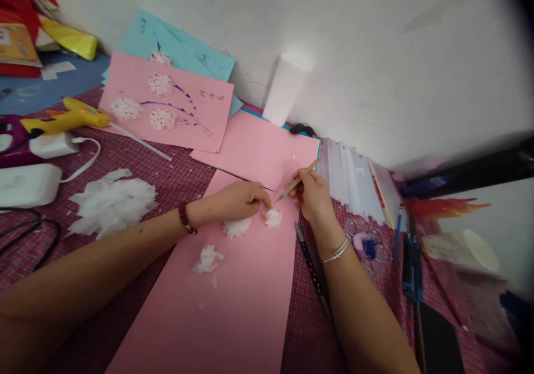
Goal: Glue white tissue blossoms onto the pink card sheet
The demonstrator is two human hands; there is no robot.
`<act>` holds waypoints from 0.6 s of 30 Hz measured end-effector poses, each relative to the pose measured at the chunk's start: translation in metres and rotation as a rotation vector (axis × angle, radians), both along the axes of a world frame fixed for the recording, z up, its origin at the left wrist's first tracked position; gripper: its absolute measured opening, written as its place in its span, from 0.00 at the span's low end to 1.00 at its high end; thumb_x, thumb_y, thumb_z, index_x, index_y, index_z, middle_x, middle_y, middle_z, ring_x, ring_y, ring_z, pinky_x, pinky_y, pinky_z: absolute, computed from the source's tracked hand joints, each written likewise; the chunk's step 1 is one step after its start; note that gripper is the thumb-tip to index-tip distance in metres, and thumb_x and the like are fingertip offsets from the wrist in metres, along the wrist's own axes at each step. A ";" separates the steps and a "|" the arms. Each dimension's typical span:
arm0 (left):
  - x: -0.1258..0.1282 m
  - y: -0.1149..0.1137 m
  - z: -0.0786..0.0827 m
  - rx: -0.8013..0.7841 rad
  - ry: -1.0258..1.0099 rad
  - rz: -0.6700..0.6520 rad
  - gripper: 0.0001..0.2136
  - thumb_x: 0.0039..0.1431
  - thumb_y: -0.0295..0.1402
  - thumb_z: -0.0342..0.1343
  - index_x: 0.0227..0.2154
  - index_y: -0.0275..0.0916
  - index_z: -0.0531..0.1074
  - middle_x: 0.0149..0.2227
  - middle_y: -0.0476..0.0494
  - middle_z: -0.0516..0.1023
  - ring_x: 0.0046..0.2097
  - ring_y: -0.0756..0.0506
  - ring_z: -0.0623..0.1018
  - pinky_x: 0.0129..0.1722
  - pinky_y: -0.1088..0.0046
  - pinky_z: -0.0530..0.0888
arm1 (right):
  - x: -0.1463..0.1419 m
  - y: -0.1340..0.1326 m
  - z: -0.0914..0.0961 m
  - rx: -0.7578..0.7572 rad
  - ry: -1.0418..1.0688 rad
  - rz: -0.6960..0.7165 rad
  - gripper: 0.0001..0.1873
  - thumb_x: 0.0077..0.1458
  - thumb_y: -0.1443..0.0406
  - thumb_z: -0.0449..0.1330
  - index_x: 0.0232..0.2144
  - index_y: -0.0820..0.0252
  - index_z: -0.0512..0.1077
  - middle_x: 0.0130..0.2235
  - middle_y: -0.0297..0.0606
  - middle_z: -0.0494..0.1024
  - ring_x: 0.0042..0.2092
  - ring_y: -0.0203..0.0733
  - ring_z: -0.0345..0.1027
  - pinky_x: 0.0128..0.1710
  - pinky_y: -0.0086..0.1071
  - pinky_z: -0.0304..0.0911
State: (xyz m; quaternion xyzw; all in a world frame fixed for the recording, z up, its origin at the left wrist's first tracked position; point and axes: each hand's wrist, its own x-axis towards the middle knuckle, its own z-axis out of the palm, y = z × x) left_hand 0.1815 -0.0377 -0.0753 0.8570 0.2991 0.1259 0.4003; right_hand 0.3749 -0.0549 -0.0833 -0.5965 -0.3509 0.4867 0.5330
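Observation:
A long pink sheet of card (233, 307) lies in front of me with three small tufts of white tissue paper on it. My left hand (244, 200) reaches over it with bent fingers pinching the edge of the right tissue paper tuft (273, 218). Partly under that hand sits a second tuft (236, 227), and a third, looser one (207, 259) lies nearer to me. In my right hand (311, 193) is a slim wooden pencil-like stick (297, 181), its pointed end aimed down at the right tuft.
At left are a heap of white tissue paper (114, 201), a yellow glue gun (69, 118) and a white power adapter (29, 185). Finished pink flower card (167, 96) stands behind. A black pen (311, 265), paint palette (369, 246) and paper cup (463, 251) are at right.

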 end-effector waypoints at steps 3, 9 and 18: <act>-0.008 0.005 0.007 -0.257 -0.085 0.174 0.15 0.54 0.26 0.47 0.44 0.36 0.70 0.31 0.48 0.75 0.29 0.52 0.73 0.31 0.76 0.69 | 0.000 -0.001 -0.002 0.014 0.007 -0.003 0.09 0.51 0.58 0.54 0.26 0.56 0.65 0.20 0.28 0.69 0.17 0.30 0.60 0.12 0.23 0.49; -0.068 0.035 0.067 -0.215 -0.174 0.372 0.11 0.52 0.32 0.53 0.38 0.34 0.72 0.34 0.45 0.76 0.34 0.51 0.74 0.35 0.75 0.70 | 0.000 -0.005 -0.003 0.056 0.036 -0.003 0.10 0.47 0.58 0.59 0.24 0.58 0.66 0.17 0.27 0.67 0.17 0.30 0.58 0.13 0.22 0.50; -0.194 0.030 0.069 -0.013 0.397 0.461 0.07 0.50 0.30 0.52 0.29 0.34 0.73 0.26 0.49 0.73 0.27 0.53 0.68 0.26 0.78 0.63 | 0.008 -0.001 -0.015 -0.062 -0.067 0.029 0.11 0.46 0.56 0.60 0.25 0.57 0.70 0.19 0.33 0.69 0.18 0.33 0.60 0.13 0.23 0.52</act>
